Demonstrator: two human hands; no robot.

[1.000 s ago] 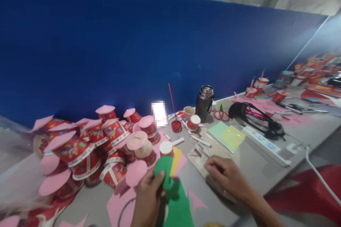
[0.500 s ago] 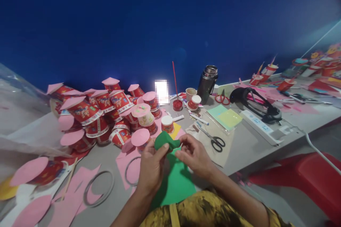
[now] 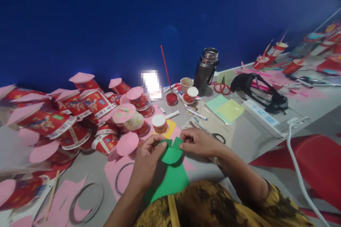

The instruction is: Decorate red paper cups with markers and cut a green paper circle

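Note:
Both hands hold a round green paper disc (image 3: pixel 172 155) with a slit at its far edge. My left hand (image 3: pixel 149 156) pinches the disc's left side between thumb and fingers. On the other side of the slit, my right hand (image 3: pixel 195 142) pinches the right edge. Below the disc a larger green sheet (image 3: pixel 170 182) lies at the table's near side, against my clothing. Black-handled scissors (image 3: pixel 218 137) rest just beyond my right hand, partly hidden by it. A white-topped paper cup (image 3: pixel 160 124) stands just past the disc.
Red paper cups with pink cone tops (image 3: pixel 96 103) crowd the left. Grey rings (image 3: pixel 86 204) lie on pink paper. A dark flask (image 3: pixel 205 72), a red pot (image 3: pixel 171 99), red-handled scissors (image 3: pixel 222 88), a power strip (image 3: pixel 263 118) and a red stool (image 3: pixel 309 170) are around.
The green disc was bent and folded between my hands; now it is flatter, with its slit showing. My right hand has shifted to the disc's right edge. The view has moved slightly.

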